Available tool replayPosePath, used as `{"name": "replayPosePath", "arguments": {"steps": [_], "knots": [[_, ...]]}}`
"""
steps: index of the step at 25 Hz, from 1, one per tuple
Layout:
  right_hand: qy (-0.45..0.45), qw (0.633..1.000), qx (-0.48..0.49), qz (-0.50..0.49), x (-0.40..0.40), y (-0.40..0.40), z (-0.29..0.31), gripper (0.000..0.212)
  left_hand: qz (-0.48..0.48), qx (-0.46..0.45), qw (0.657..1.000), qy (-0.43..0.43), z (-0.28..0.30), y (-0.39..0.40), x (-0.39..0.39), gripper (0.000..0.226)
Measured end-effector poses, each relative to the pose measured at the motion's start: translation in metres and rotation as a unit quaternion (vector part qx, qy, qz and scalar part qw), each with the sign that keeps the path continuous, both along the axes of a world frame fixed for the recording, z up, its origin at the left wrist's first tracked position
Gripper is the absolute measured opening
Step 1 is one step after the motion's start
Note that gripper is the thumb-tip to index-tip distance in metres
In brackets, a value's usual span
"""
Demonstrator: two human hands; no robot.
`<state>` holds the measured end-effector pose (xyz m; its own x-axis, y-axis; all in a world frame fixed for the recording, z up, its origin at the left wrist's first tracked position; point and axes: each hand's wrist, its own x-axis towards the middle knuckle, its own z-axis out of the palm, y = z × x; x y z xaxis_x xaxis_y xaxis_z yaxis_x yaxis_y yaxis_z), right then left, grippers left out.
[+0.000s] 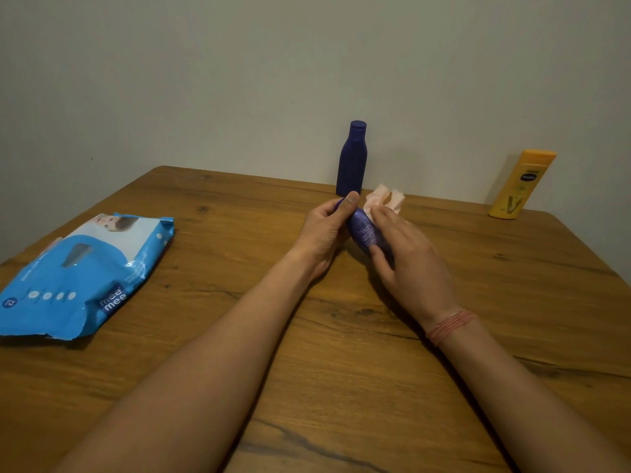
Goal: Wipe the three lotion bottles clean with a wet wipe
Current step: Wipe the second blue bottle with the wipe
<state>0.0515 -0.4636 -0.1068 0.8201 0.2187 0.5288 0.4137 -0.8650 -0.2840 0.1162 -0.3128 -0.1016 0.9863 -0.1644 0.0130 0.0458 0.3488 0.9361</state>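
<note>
The left hand (322, 230) grips the cap end of a tilted dark blue plastic lotion bottle (365, 233) while the right hand (409, 261) holds its body and a crumpled white wet wipe (384, 201).

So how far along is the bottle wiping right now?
In hand: the left hand grips a small blue bottle while the right hand presses a wet wipe on it. The tall blue bottle and the yellow bottle stand by the wall; whether either is already wiped can't be told.
</note>
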Motion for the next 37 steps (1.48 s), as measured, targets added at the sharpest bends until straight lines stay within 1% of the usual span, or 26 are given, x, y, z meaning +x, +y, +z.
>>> {"name": "replayPosePath", "arguments": {"steps": [3, 5, 8, 10, 12, 14, 15, 17, 19, 20, 21, 22, 24, 25, 26, 27, 28, 30, 31, 32, 34, 37], "knots": [[0.045, 0.998, -0.036, 0.039, -0.003, 0.006, 0.001, 0.068, 0.001, 0.026, 1.0, 0.01, -0.004, -0.001, 0.006, 0.054], [0.06, 0.995, -0.065, 0.055, -0.006, 0.014, 0.0, 0.072, -0.008, 0.002, 0.999, 0.043, -0.005, 0.0, 0.009, 0.059], [0.065, 0.994, -0.062, 0.065, -0.008, 0.017, 0.001, 0.071, 0.01, -0.062, 0.996, 0.061, -0.007, 0.0, 0.011, 0.053], [0.073, 0.991, -0.072, 0.086, -0.01, 0.015, 0.003, 0.067, 0.065, -0.108, 0.989, 0.078, -0.008, 0.005, 0.013, 0.047], [0.082, 0.987, -0.088, 0.103, -0.011, 0.015, 0.004, 0.062, 0.122, -0.159, 0.975, 0.096, -0.008, 0.014, 0.019, 0.042], [0.089, 0.986, -0.091, 0.105, -0.01, 0.014, 0.004, 0.061, 0.141, -0.176, 0.969, 0.1, -0.007, 0.018, 0.021, 0.039], [0.096, 0.986, -0.084, 0.104, -0.008, 0.013, 0.003, 0.064, 0.129, -0.163, 0.973, 0.1, -0.005, 0.017, 0.019, 0.039], [0.118, 0.986, -0.047, 0.107, -0.005, 0.012, 0.0, 0.075, 0.058, -0.123, 0.985, 0.11, 0.001, 0.008, 0.009, 0.038], [0.125, 0.985, -0.007, 0.122, -0.003, 0.011, -0.003, 0.083, 0.0, -0.125, 0.985, 0.115, 0.004, 0.0, 0.003, 0.035], [0.124, 0.984, 0.001, 0.13, -0.003, 0.011, -0.002, 0.083, 0.002, -0.135, 0.984, 0.115, 0.006, -0.002, 0.001, 0.034], [0.124, 0.983, 0.0, 0.137, -0.003, 0.012, -0.002, 0.08, 0.027, -0.15, 0.983, 0.106, 0.006, -0.001, 0.001, 0.031], [0.126, 0.982, -0.007, 0.142, -0.005, 0.012, 0.001, 0.076, 0.071, -0.166, 0.979, 0.091, 0.004, 0.003, 0.005, 0.025], [0.135, 0.98, -0.03, 0.145, -0.008, 0.012, 0.004, 0.066, 0.17, -0.216, 0.959, 0.066, 0.003, 0.017, 0.013, 0.017], [0.14, 0.978, -0.038, 0.148, -0.009, 0.012, 0.004, 0.064, 0.204, -0.244, 0.946, 0.064, 0.002, 0.024, 0.016, 0.016], [0.146, 0.977, -0.044, 0.151, -0.009, 0.013, 0.004, 0.064, 0.218, -0.26, 0.939, 0.063, 0.002, 0.028, 0.018, 0.017], [0.153, 0.975, -0.048, 0.155, -0.008, 0.013, 0.003, 0.066, 0.211, -0.258, 0.941, 0.064, 0.003, 0.028, 0.017, 0.018], [0.158, 0.974, -0.051, 0.157, -0.008, 0.014, 0.002, 0.071, 0.182, -0.236, 0.952, 0.068, 0.004, 0.024, 0.013, 0.019], [0.156, 0.974, -0.05, 0.158, -0.006, 0.014, 0.001, 0.083, 0.092, -0.151, 0.981, 0.074, 0.006, 0.008, 0.003, 0.024], [0.15, 0.975, -0.048, 0.157, -0.006, 0.014, 0.001, 0.086, 0.06, -0.122, 0.988, 0.078, 0.006, 0.002, 0.0, 0.028], [0.147, 0.976, -0.044, 0.157, -0.005, 0.015, 0.001, 0.087, 0.048, -0.114, 0.989, 0.081, 0.006, -0.002, -0.001, 0.03], [0.151, 0.975, -0.04, 0.157, -0.006, 0.015, 0.002, 0.081, 0.078, -0.157, 0.981, 0.081, 0.005, 0.001, 0.002, 0.03], [0.137, 0.976, -0.044, 0.163, -0.008, 0.014, 0.005, 0.063, 0.177, -0.268, 0.943, 0.091, 0.004, 0.02, 0.012, 0.023]]}}
